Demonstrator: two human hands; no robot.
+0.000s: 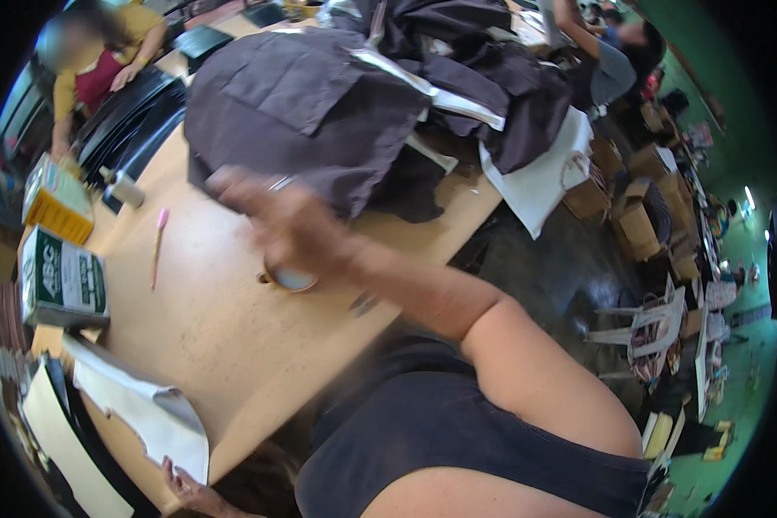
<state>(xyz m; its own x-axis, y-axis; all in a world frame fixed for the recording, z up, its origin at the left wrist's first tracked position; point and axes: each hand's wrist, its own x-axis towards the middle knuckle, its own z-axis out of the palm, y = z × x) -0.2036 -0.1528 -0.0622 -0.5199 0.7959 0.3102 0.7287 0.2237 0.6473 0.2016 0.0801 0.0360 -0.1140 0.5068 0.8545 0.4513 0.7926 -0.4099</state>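
My right hand (pixel 276 216), with a ring on one finger, is smeared by motion above the table (pixel 207 345). Its finger state cannot be read. Just below it stands a small round cup (pixel 292 279) with something pale inside, partly hidden by the hand. At the lower left, my left hand (pixel 186 490) has its fingers at the lower edge of a white, curved-cut sheet (pixel 142 410) and appears to grip it. Dark brown cut fabric pieces (pixel 293 104) are heaped across the far side, near my right fingers.
Two box-shaped tins, one green and white (pixel 65 281), one yellow (pixel 58 200), line the left edge. Near them are a white bottle (pixel 125 187) and a pink-tipped stick (pixel 158 246). A small metal tool (pixel 363 302) lies by the near edge. Co-workers sit across and at right.
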